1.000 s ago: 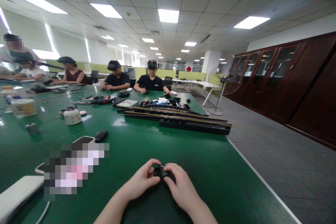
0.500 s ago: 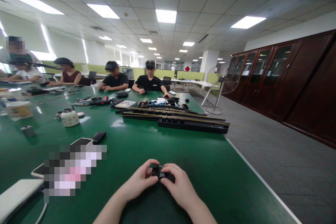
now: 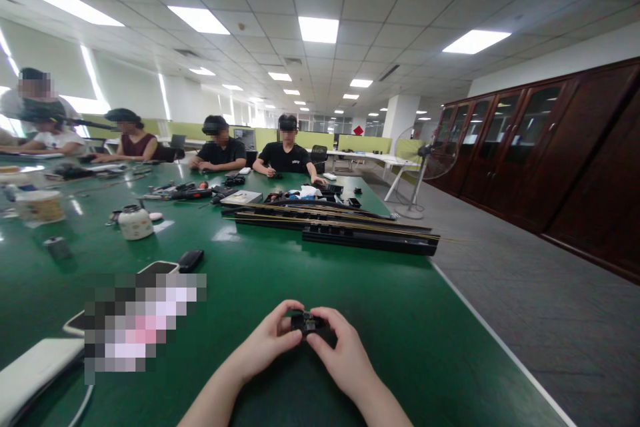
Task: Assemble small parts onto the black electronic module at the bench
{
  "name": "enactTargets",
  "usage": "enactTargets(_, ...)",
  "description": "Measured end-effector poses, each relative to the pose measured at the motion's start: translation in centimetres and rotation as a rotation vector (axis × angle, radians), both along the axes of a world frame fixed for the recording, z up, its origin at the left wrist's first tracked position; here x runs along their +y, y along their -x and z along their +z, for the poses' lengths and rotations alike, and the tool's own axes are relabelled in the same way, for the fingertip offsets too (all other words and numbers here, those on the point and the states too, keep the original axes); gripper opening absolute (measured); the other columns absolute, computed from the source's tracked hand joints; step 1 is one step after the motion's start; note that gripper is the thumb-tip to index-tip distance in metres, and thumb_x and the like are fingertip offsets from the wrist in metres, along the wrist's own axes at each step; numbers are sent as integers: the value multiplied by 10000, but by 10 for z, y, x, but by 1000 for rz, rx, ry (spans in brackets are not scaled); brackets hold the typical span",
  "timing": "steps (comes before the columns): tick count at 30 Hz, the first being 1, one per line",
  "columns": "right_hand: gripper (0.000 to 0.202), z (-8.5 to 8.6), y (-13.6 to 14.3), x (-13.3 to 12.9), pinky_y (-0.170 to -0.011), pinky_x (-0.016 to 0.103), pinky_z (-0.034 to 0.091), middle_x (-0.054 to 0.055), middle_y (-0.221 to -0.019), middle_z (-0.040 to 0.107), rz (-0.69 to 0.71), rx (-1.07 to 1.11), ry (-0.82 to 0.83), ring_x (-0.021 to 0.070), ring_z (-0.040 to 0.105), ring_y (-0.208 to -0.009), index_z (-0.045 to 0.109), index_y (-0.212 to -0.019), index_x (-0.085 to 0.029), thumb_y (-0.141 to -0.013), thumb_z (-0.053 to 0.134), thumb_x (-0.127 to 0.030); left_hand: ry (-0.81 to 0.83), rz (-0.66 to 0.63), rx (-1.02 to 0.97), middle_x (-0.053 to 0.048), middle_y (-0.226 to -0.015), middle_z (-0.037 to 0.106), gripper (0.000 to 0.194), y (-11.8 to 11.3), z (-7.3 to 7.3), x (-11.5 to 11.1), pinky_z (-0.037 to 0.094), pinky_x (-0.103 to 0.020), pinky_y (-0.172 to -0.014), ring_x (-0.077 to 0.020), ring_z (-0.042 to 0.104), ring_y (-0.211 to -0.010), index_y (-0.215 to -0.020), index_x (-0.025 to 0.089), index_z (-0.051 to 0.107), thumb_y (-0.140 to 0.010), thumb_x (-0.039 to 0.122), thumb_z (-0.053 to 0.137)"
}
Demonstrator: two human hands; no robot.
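Close to the table's near side, a small black part (image 3: 309, 323) with some metallic detail is held between both hands. My left hand (image 3: 273, 337) grips its left end between thumb and fingers. On the other end, my right hand (image 3: 340, 340) has its thumb at the near edge and its fingers at the far edge. The part is held just over the green table (image 3: 240, 293). Its fine details are too small to tell.
Long black rails (image 3: 370, 239) with thin yellowish rods lie ahead. To the left are a white jar (image 3: 135, 223), a metal cylinder (image 3: 57, 247), a dark fob (image 3: 191, 260) and a white device (image 3: 37, 373). Several people sit at the far side.
The black part has turned slightly between my hands, showing more of its metallic detail. My right fingers have shifted a little up and off its top. The view has moved slightly.
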State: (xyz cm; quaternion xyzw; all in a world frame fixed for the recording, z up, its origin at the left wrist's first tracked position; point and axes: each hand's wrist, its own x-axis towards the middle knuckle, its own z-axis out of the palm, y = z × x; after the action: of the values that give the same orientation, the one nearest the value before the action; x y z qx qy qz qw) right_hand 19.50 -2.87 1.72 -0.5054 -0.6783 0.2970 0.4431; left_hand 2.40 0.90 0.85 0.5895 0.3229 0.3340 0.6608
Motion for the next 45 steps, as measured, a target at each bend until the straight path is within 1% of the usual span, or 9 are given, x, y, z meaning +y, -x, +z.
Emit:
enactTargets(4,383,-5,0,2,-858,350,426,50,-1092,608,-49,30,85,209,568,-977,536,-1095,-225,-716,579,-258,7,1,-47,-27,-916,598,448,0,0,0,348,-258,-717,-144,538,-825,-1047,221,401,-676,324,629)
enactTargets(7,394,-7,0,3,-843,349,434,55,-1065,626,-49,60,111,211,579,-965,528,-1108,-213,-721,574,-273,13,-4,-89,-35,-932,599,459,0,0,0,350,-268,-740,-154,541,-857,-1065,226,390,-681,303,629)
enactTargets(10,394,-7,0,3,-831,354,439,55,-1049,636,-54,77,122,217,585,-957,537,-1099,-213,-712,584,-271,24,5,-89,-38,-944,600,495,0,2,0,352,-273,-746,-158,539,-857,-1091,235,382,-672,299,637)
enactTargets(15,402,-8,0,4,-826,359,442,50,-1059,633,-55,95,114,216,585,-956,538,-1101,-221,-704,589,-250,17,21,-57,-37,-954,604,515,0,5,-1,353,-271,-749,-150,539,-846,-1110,236,360,-676,292,630)
enactTargets(21,415,-8,0,4,-819,348,454,51,-1059,632,-56,110,100,210,591,-944,533,-1120,-215,-708,578,-233,6,56,-53,-44,-962,606,549,0,4,0,361,-291,-766,-156,547,-839,-1150,234,338,-683,304,618)
enactTargets(27,414,-9,2,4,-813,335,457,46,-1040,640,-66,109,93,202,598,-924,532,-1120,-210,-708,576,-226,12,41,-74,-55,-1000,601,576,0,3,0,359,-307,-806,-180,543,-921,-1189,234,315,-696,282,611)
enactTargets(34,396,-8,2,4,-804,347,466,50,-997,658,-77,118,83,204,613,-880,548,-1100,-201,-709,584,-248,12,44,-71,-64,-1017,604,606,1,3,0,353,-326,-835,-195,542,-953,-1194,233,341,-671,323,636)
enactTargets(41,396,-6,2,3,-792,323,473,50,-978,661,-87,114,96,201,614,-867,555,-1107,-196,-717,578,-264,18,55,-63,-65,-1007,612,571,2,4,0,345,-351,-874,-201,537,-975,-1173,232,372,-672,317,632)
enactTargets(45,398,-6,2,3,-786,317,473,53,-971,659,-93,110,92,198,613,-855,560,-1103,-191,-714,580,-272,22,53,-56,-64,-1014,612,579,2,3,1,359,-340,-850,-195,540,-956,-1180,235,371,-671,327,630)
